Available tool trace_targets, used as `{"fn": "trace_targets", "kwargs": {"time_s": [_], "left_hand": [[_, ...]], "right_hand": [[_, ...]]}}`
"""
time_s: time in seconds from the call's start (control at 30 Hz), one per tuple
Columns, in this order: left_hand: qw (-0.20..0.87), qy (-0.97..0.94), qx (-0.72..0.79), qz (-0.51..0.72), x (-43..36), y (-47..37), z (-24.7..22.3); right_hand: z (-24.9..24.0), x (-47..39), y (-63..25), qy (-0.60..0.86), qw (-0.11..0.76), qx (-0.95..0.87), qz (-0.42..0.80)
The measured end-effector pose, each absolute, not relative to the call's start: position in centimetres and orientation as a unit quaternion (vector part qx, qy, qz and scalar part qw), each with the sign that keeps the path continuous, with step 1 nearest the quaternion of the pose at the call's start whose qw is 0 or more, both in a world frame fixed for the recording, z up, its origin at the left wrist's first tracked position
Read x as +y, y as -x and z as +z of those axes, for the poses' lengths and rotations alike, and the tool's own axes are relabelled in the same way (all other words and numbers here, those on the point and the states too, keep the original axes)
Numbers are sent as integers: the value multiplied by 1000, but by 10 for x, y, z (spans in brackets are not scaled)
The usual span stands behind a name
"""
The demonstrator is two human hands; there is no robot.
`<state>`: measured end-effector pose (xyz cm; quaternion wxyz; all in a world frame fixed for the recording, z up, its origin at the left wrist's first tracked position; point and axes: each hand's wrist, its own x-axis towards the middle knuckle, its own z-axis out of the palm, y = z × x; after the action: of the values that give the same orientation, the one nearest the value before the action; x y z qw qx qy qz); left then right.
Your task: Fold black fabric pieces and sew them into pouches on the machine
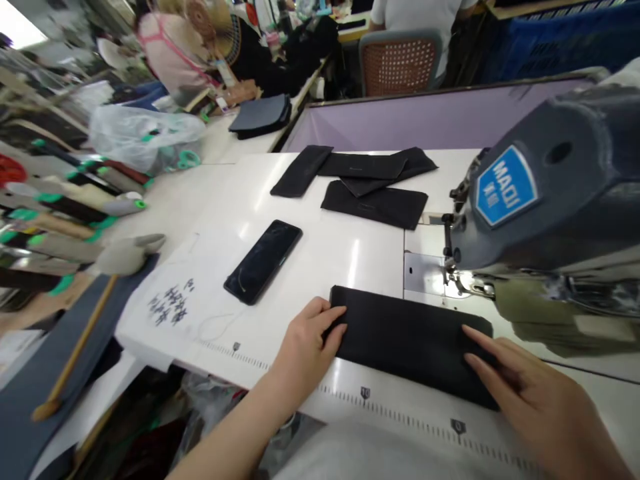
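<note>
On the tabletop (327, 250), near the sewing machine (565, 180), a black cloth strip (405, 340) is held at its left end by the left hand (306, 343), at its right by the right hand (537, 387).

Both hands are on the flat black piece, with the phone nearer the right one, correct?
Not quite: the head view shows the phone nearer the left hand than the right hand. Both hands are on the flat black piece.
</note>
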<state>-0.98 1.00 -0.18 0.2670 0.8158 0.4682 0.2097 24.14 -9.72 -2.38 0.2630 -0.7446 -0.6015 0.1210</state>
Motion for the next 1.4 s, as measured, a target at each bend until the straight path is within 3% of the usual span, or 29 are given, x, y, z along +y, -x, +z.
{"fn": "trace_targets", "kwargs": {"time_s": [0.27,0.43,0.7,0.8,0.9,1.03,1.2,1.4], "left_hand": [[294,-807,474,196,11,9,1],[281,-811,479,186,13,8,0],[150,-863,464,132,14,5,-4],[79,-909,387,130,17,4,-1],[90,-962,246,80,24,2,2],[76,-972,224,21,26,-14,10],[2,-960,281,7,11,-45,14],[-31,-966,237,100,-2,-51,-16]], "right_hand": [[-30,-101,-248,753,208,-619,78],[-26,-98,-247,758,224,-605,97],[-17,-88,-240,735,230,-631,91],[-12,-89,-236,739,163,-652,50],[-2,-87,-230,755,103,-648,1],[6,-80,-220,707,120,-692,-77],[-3,-74,-210,565,118,-817,-1],[-10,-78,-205,591,143,-792,45]]}}
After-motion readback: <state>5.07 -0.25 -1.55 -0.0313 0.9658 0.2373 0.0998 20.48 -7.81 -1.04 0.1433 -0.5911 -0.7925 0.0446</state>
